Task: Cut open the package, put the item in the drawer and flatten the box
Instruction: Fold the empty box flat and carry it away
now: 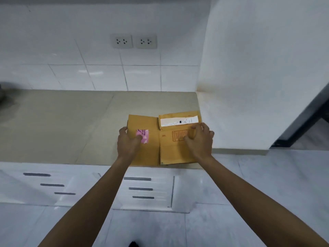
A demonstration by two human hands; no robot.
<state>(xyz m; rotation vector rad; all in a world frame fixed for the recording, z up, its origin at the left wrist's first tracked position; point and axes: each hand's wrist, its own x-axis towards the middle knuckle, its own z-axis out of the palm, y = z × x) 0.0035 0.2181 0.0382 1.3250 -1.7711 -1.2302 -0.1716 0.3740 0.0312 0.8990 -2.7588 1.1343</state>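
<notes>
A brown cardboard box [153, 150] lies flat on the beige counter [62, 125], near its front right corner. A pink sticker [143, 137] is on the left panel, and a white label strip [179, 121] and an orange printed block on the right panel. My left hand [129, 142] presses palm-down on the left panel, thumb touching the pink sticker. On the right panel rests my right hand [200, 141], its fingers bent and spread over the orange print. No item or cutting tool is visible.
White drawer fronts with grey slot handles [137, 179] sit below the counter, all closed. A white tiled wall with two sockets [133, 41] stands behind. A white wall block borders the counter on the right. A dark object shows at the far left edge [1, 94].
</notes>
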